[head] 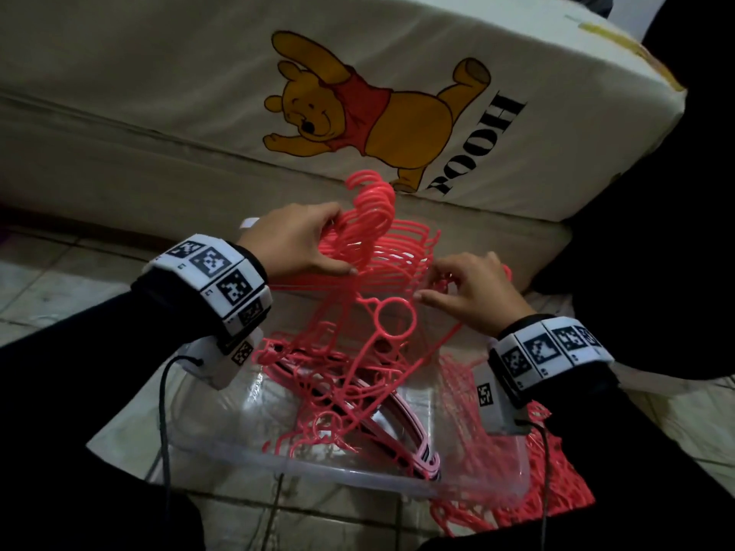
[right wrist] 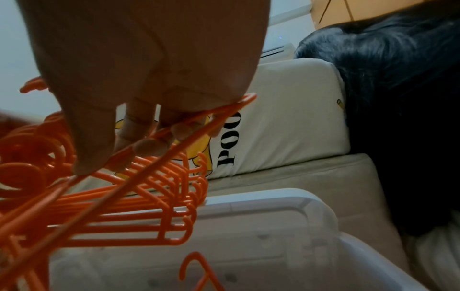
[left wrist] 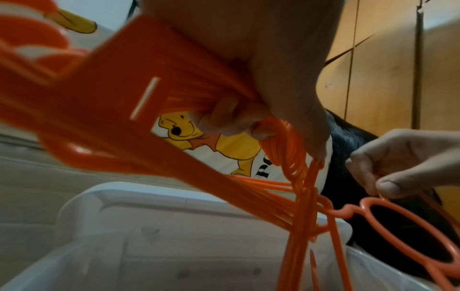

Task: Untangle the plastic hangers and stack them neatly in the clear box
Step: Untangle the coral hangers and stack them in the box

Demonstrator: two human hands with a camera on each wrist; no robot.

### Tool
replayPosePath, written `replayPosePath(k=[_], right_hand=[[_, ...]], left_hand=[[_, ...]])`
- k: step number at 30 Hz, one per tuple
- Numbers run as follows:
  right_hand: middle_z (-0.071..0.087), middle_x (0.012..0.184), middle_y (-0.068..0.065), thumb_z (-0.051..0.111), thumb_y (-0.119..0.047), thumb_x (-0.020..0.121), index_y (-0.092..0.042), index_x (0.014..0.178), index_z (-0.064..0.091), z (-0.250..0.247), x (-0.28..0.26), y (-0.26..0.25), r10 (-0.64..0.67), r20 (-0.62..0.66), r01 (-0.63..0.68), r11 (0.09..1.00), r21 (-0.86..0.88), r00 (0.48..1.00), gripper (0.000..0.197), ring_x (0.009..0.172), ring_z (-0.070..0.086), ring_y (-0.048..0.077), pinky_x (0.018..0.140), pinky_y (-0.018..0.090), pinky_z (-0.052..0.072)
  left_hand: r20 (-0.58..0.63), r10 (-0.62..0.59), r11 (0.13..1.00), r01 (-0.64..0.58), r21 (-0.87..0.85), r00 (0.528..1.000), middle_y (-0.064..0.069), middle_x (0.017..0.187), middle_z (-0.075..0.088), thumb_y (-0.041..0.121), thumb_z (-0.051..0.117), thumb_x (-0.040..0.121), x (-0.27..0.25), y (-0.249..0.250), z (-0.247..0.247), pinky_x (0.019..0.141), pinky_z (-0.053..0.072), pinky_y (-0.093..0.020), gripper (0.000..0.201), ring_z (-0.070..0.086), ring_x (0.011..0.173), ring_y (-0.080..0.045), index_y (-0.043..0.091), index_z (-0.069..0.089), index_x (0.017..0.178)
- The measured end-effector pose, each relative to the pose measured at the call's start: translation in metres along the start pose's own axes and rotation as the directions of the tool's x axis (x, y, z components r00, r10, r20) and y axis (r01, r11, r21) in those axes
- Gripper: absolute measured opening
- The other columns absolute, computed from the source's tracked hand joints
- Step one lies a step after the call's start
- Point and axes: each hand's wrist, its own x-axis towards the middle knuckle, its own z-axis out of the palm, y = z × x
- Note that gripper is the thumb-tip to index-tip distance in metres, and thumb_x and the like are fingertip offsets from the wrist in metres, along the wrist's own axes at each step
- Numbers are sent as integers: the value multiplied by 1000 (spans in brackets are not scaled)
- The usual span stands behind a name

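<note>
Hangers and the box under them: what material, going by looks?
Hangers: moulded plastic, coral-orange, smooth with a slight sheen; thin uniform rods and rounded hooks suggest injection moulding. Clear box: looks like translucent plastic, glossy; the floor and hangers show through its wall, and the rim is rounded and frosted-looking.

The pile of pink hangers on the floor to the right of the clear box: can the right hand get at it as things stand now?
Probably not at once. The right hand pinches a loose hanger raised over the clear box. The floor pile lies uncovered below that wrist, so once the fingers let go, the way looks free.
</note>
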Motion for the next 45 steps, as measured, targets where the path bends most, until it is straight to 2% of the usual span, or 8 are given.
replayPosePath(k=[4,8,17,23,29,35,40,45], right_hand=[[66,87,-11,66,-49,79,-27,85,64,13,4,-4,-38,77,49,987,-155,996,23,93,58,11,78,31,24],[65,100,-9,59,-39,81,-28,91,64,34,2,-17,-84,185,144,928,-343,979,15,105,54,16,84,33,24],[68,87,-4,47,-28,87,-21,84,66,65,-6,-49,-342,386,492,766,-414,857,20,89,56,20,85,36,28],[65,73,-5,63,-45,68,-23,69,62,26,2,-39,-357,175,397,820,-411,918,22,77,58,22,80,37,31],[61,99,-10,54,-73,69,-28,93,55,6,1,-23,-189,171,235,919,-317,967,51,96,54,14,79,34,23],[45,69,-19,53,-71,68,-30,78,51,-11,-1,-8,-133,7,132,975,-179,991,42,72,45,8,72,32,23],[38,61,-23,58,-69,68,-33,71,45,-8,0,-11,-114,26,116,977,-176,993,38,68,43,7,72,31,20],[47,65,-18,47,-75,66,-30,74,50,-3,0,-17,-171,73,185,941,-284,983,45,70,48,11,76,34,27]], left_hand=[[-40,27,992,-22,121,999,8,80,63,53,73,67,-2,5,8,51,28,-23,41,57,72,-15,27,51,91],[21,44,984,-47,173,999,0,87,67,48,73,71,-4,5,16,65,44,-36,39,62,85,-26,25,50,94],[23,42,985,-46,166,999,4,82,63,60,68,71,-3,5,13,62,37,-33,40,62,82,-24,33,42,84],[-33,27,990,-22,142,999,13,68,50,64,58,69,-3,6,4,54,26,-28,35,49,66,-15,31,45,74],[-39,16,1000,-15,26,999,19,68,50,88,48,50,0,4,-7,57,35,-26,55,50,63,-3,37,42,70],[63,113,990,-118,79,992,19,67,49,86,58,37,-11,13,-7,50,26,-23,67,45,59,2,34,37,72],[47,167,948,-173,268,985,5,87,65,62,75,59,-12,18,-3,51,24,-27,59,60,78,-23,26,48,97],[63,171,909,-182,376,983,-1,94,67,54,71,69,-12,18,0,56,23,-30,52,62,85,-28,25,50,107]])
